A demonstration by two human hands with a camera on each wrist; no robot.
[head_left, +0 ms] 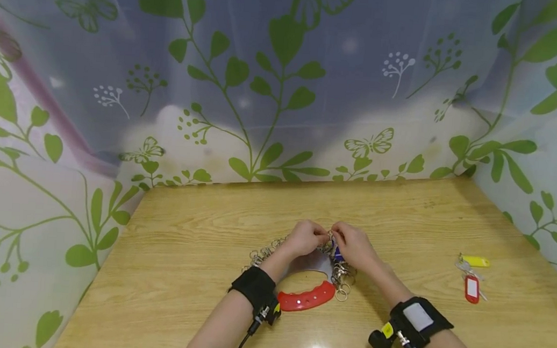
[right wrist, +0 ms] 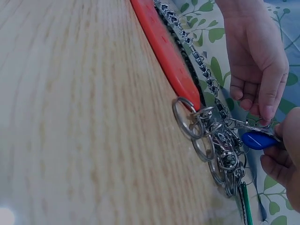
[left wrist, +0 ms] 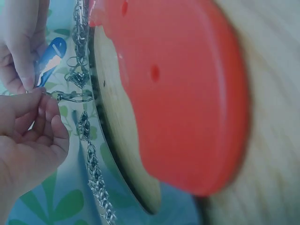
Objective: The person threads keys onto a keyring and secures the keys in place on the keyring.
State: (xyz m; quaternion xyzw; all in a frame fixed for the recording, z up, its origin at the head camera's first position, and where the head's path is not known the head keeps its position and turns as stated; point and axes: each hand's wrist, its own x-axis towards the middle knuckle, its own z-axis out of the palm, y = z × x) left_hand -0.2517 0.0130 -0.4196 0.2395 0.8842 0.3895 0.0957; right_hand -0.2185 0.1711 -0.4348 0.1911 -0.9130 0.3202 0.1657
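A curved silver metal plate (head_left: pixel 320 262) with a red handle (head_left: pixel 306 297) lies on the table, its outer rim hung with key rings and small metal clasps (head_left: pixel 258 256). At its far edge my left hand (head_left: pixel 305 238) pinches a small metal key ring (right wrist: pixel 265 123) joined to a clasp on the rim. My right hand (head_left: pixel 354 248) meets it there, fingertips pinching a blue key tag (right wrist: pixel 258 140) close to that ring. Fingers partly hide the tag and ring. Several loose rings (right wrist: pixel 187 117) bunch at the handle's right end.
On the table's right lie a yellow key tag (head_left: pixel 476 261) and a red key tag (head_left: pixel 471 289) with keys (head_left: pixel 464 267). A green strip (right wrist: pixel 246 206) shows beside the bunched rings. A leaf-printed curtain (head_left: pixel 284 88) borders the table's back and sides.
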